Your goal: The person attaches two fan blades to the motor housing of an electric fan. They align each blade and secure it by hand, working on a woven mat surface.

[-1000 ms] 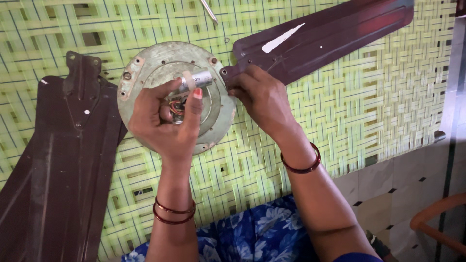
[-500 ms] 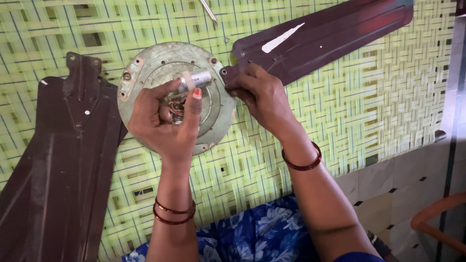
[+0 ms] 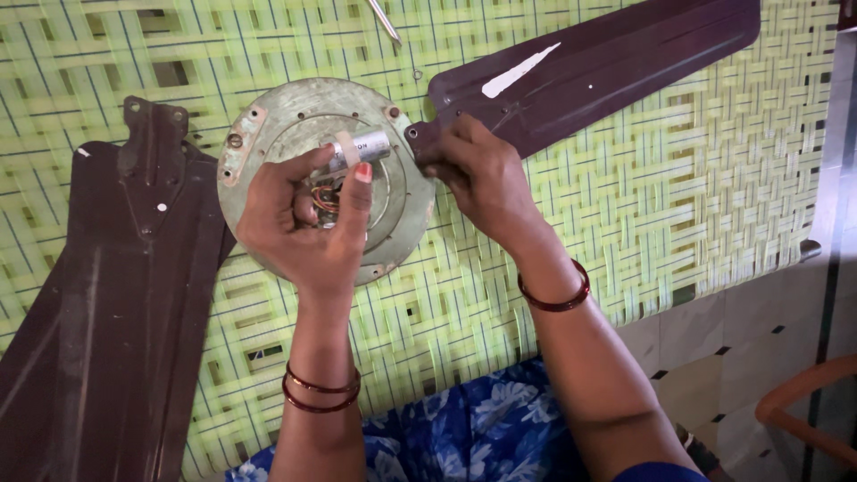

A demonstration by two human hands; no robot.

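1. At the bottom centre of the frame lies blue flowered cloth (image 3: pixel 482 437), with tiled floor (image 3: pixel 714 357) at the lower right.
2. The left hand (image 3: pixel 299 223) covers the middle of the round pale-green fan motor housing (image 3: pixel 268 134), its fingers curled around a small silver cylinder (image 3: pixel 364 145) and the wires beneath it.
3. The right hand (image 3: pixel 482 178) pinches the bracket end of the attached brown blade (image 3: pixel 607 62), which runs to the upper right.
4. A loose brown blade (image 3: pixel 116 295) lies at the left on the green woven mat (image 3: pixel 625 214).
5. A thin metal tool (image 3: pixel 386 20) pokes in at the top edge.
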